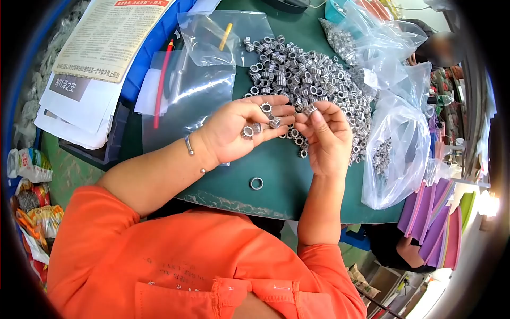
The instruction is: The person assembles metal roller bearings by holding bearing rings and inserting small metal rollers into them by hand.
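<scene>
Palm up, fingers spread, the left hand (pixel 236 125) cradles a few toothed metal rings (pixel 274 122), loose, nothing clamped there. Nearer the body, on the green table (pixel 297 186), sits one smooth ring (pixel 251 184), on its own. Across to the right hand (pixel 328 135): thumb and fingertips together, pinched on a single small metal piece (pixel 309 109), right beside the left fingertips! Looks like pieces being handled one by one; the next move, I'd say, calls for a light pinch and a level palm. And their looks: silver-grey, short, open-centred, ridged outside, much like the big heap (pixel 287 69) beyond both hands. Far right, a clear plastic bag (pixel 396 181).
</scene>
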Available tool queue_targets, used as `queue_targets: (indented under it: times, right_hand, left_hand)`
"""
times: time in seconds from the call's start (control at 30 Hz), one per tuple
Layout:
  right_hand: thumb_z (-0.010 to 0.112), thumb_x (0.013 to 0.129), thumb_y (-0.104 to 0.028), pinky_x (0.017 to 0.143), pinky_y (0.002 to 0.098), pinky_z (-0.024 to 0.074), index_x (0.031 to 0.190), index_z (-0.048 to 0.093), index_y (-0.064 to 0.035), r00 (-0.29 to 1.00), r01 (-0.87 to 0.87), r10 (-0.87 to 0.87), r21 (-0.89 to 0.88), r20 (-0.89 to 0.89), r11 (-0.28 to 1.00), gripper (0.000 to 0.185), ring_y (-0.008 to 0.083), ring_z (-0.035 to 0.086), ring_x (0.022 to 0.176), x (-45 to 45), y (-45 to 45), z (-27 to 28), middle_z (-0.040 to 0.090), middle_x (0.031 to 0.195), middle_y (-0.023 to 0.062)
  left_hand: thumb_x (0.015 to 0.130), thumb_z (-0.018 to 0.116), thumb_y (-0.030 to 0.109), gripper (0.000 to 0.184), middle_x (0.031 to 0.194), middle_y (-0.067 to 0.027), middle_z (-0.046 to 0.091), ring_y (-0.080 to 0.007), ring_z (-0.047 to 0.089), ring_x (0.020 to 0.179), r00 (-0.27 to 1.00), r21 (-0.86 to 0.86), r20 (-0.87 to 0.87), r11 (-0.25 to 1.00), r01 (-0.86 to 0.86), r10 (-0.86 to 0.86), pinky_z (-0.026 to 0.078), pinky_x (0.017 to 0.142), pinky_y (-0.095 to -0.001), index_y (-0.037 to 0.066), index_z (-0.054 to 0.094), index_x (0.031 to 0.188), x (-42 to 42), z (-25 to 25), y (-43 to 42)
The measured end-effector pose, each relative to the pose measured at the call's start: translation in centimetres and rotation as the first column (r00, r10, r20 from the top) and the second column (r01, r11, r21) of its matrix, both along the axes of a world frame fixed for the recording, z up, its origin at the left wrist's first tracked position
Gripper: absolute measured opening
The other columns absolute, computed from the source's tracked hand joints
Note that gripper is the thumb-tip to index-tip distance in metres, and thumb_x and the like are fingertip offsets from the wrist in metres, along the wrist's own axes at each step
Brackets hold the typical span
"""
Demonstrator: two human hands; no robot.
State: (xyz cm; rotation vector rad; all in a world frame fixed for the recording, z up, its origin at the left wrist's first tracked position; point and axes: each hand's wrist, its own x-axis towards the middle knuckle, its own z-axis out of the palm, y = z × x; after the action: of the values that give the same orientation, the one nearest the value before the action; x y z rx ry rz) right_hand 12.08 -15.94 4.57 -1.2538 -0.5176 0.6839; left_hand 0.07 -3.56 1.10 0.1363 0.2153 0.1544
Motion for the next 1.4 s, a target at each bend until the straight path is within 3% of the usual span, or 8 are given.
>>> queue_targets:
  times: [0.03, 0.17, 0.2, 0.33, 0.77, 0.97, 1.1, 1.4]
  right_hand:
    - [0.052, 0.084, 0.002, 0.065, 0.0284, 0.0548, 0.098, 0.054, 0.0045, 0.97, -0.028, 0.039, 0.049, -0.24, 0.998, 0.015, 0.0199, 0.064, 0.076, 0.0, 0.0, -0.2, 0.06, 0.084, 0.0122]
    - [0.052, 0.085, -0.001, 0.063, 0.0293, 0.0554, 0.099, 0.054, 0.0027, 0.873, -0.185, 0.215, 0.111, -0.437, 0.976, 0.014, 0.0218, 0.064, 0.076, 0.9, -0.6, -1.4, 0.062, 0.087, 0.0156]
    - [0.053, 0.085, -0.003, 0.061, 0.0281, 0.055, 0.097, 0.055, 0.0025, 0.862, -0.186, 0.222, 0.122, -0.455, 0.975, 0.014, 0.0206, 0.064, 0.074, 1.0, -0.7, -1.6, 0.063, 0.087, 0.016]
    - [0.054, 0.084, -0.003, 0.06, 0.0268, 0.0546, 0.094, 0.056, 0.0026, 0.85, -0.213, 0.259, 0.15, -0.458, 0.965, 0.012, 0.0185, 0.064, 0.071, 1.0, -0.7, -1.5, 0.063, 0.087, 0.0169]
    - [0.056, 0.083, -0.003, 0.061, 0.0259, 0.0538, 0.092, 0.054, 0.0019, 0.902, -0.023, 0.075, 0.127, -0.426, 0.992, 0.011, 0.0178, 0.064, 0.074, -0.5, 0.0, -0.6, 0.062, 0.082, 0.0126]
    - [0.064, 0.079, -0.004, 0.053, 0.0162, 0.0396, 0.093, 0.056, 0.0007, 0.952, -0.076, 0.101, -0.099, 0.287, 0.992, 0.016, 0.0044, 0.048, 0.057, -1.1, 0.2, -3.6, 0.056, 0.072, 0.0013]
    - [0.057, 0.084, -0.005, 0.048, 0.0199, 0.0427, 0.098, 0.054, 0.0035, 0.977, -0.073, 0.073, 0.007, -0.201, 0.997, 0.016, 0.0081, 0.051, 0.06, -0.6, 0.3, -2.4, 0.057, 0.08, 0.0069]
    - [0.05, 0.087, -0.008, 0.044, 0.0228, 0.0485, 0.099, 0.053, 0.0041, 0.823, -0.184, 0.239, 0.156, -0.515, 0.97, 0.017, 0.0142, 0.057, 0.059, 0.3, -0.1, -2.1, 0.06, 0.079, 0.0124]
  left_hand:
    - [0.075, 0.037, -0.008, 0.041, 0.121, -0.0252, 0.044, -0.033, 0.043, 0.116, 1.0, 0.12, 0.012, 0.993, -0.014, 0.013, 0.031, 0.103, -0.0427, -0.006, 0.042, 0.116, 0.1, -0.1, -0.2]
    - [0.08, 0.046, -0.005, 0.023, 0.114, -0.0203, 0.052, -0.0257, 0.055, 0.104, 0.973, 0.188, -0.207, 0.98, -0.068, 0.107, 0.047, 0.089, -0.0291, 0.0, 0.05, 0.102, -0.2, 0.4, -0.4]
    - [0.083, 0.052, 0.002, 0.015, 0.108, -0.0163, 0.056, -0.0195, 0.059, 0.097, 0.979, 0.221, -0.185, 0.974, -0.044, 0.086, 0.051, 0.072, -0.0201, 0.002, 0.051, 0.099, -0.1, 0.4, -0.2]
    - [0.084, 0.057, 0.009, 0.015, 0.096, -0.0082, 0.06, -0.0084, 0.058, 0.076, 0.959, 0.324, -0.271, 0.946, 0.008, 0.085, 0.041, 0.052, -0.0148, 0.004, 0.053, 0.098, -0.2, 0.2, -0.1]
    - [0.082, 0.058, 0.005, 0.023, 0.088, -0.0055, 0.059, -0.0111, 0.058, 0.077, 0.961, 0.377, -0.257, 0.926, 0.001, 0.103, 0.046, 0.061, -0.0195, 0.002, 0.052, 0.104, -0.4, 0.3, -0.6]
    - [0.081, 0.058, 0.001, 0.025, 0.094, -0.0083, 0.058, -0.0157, 0.059, 0.085, 0.974, 0.429, -0.203, 0.903, -0.008, 0.105, 0.048, 0.072, -0.023, 0.001, 0.052, 0.106, -0.4, 0.0, -1.2]
    - [0.083, 0.051, -0.001, 0.028, 0.102, -0.0116, 0.056, -0.0178, 0.057, 0.092, 0.978, 0.392, -0.179, 0.92, -0.03, 0.108, 0.047, 0.081, -0.0267, -0.002, 0.048, 0.111, -0.3, -0.1, -0.8]
    - [0.087, 0.051, 0.011, 0.024, 0.101, -0.0111, 0.057, -0.0156, 0.057, 0.09, 0.949, 0.4, -0.284, 0.916, -0.015, 0.139, 0.046, 0.07, -0.0228, 0.0, 0.046, 0.108, -0.2, 0.6, -0.9]
